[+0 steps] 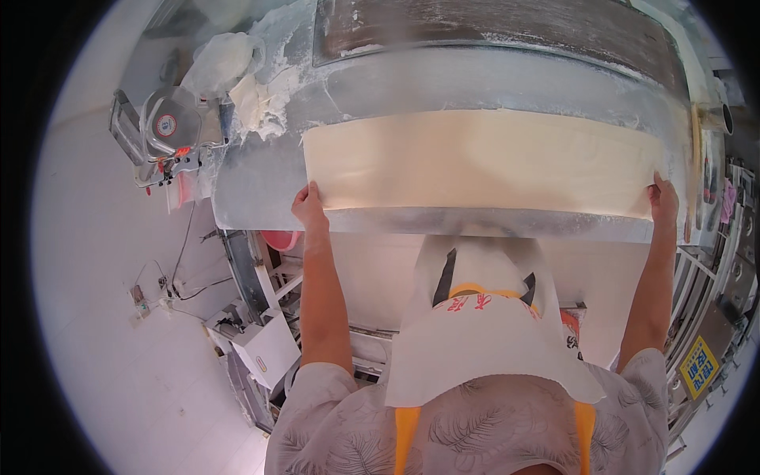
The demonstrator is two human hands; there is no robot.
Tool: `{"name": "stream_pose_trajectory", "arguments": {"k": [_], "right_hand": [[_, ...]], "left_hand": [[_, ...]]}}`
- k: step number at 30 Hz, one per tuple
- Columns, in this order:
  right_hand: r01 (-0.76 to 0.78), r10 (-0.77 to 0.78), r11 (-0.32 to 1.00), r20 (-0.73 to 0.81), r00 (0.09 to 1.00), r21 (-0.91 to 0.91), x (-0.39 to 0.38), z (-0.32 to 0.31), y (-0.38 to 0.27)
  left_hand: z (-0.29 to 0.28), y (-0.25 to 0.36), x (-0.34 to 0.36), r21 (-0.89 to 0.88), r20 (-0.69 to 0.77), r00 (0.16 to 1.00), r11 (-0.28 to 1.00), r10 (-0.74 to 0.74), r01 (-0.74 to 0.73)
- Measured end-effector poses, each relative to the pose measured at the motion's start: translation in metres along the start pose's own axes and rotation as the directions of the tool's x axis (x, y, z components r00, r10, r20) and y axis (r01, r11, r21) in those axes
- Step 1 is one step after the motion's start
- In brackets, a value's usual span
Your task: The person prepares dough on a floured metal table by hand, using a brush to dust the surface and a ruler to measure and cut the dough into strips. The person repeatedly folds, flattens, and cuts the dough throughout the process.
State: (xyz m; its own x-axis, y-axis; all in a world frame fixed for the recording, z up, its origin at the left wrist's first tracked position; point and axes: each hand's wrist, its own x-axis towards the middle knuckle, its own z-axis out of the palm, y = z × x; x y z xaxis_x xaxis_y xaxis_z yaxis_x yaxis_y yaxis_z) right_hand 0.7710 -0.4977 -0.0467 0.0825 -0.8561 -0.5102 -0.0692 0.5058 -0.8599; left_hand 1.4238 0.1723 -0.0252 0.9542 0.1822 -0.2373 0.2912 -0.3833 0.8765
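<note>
The left hand (309, 207) and the right hand (663, 199) each pinch a near corner of the wide dough sheet (483, 162) lying on the floured metal table (261, 186), so I judge it needs an even lift next.

1. A dough sheet (483, 162) lies flat on a floured metal table (261, 190), spanning most of its width.
2. The left hand (309, 207) grips the sheet's near left corner; the right hand (663, 199) grips its near right corner, both at the table's front edge.
3. Behind the sheet, a roller (491, 28) runs across the table's far side.
4. A dough lump (257, 103) sits left of the sheet, near the table's left end.
5. A motor unit (166, 131) is mounted just beyond that end, a bag (222, 59) behind it.
6. An apron (487, 324) hangs below the table's front edge, between the arms.
</note>
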Motion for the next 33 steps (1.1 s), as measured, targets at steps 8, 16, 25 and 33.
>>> {"name": "stream_pose_trajectory", "arguments": {"k": [8,16,25,33], "right_hand": [[0.033,-0.033,0.999,0.033,0.999,0.001,-0.007,0.011,-0.008],[0.114,-0.163,0.966,-0.202,0.966,-0.233,-0.001,-0.008,-0.001],[0.681,-0.582,0.351,0.420,0.697,-0.643,-0.086,0.151,-0.020],[0.864,-0.564,0.071,0.694,0.448,-0.499,-0.093,0.199,-0.005]], "left_hand": [[-0.013,-0.006,-0.002,0.211,-0.062,0.994,0.974,0.095,-0.080],[0.077,0.063,-0.073,0.474,0.364,0.584,0.396,0.725,-0.786],[0.278,0.103,-0.228,-0.193,0.719,0.066,0.291,0.692,-0.937],[0.310,0.093,-0.252,-0.178,0.688,-0.045,0.108,0.725,-0.978]]}}
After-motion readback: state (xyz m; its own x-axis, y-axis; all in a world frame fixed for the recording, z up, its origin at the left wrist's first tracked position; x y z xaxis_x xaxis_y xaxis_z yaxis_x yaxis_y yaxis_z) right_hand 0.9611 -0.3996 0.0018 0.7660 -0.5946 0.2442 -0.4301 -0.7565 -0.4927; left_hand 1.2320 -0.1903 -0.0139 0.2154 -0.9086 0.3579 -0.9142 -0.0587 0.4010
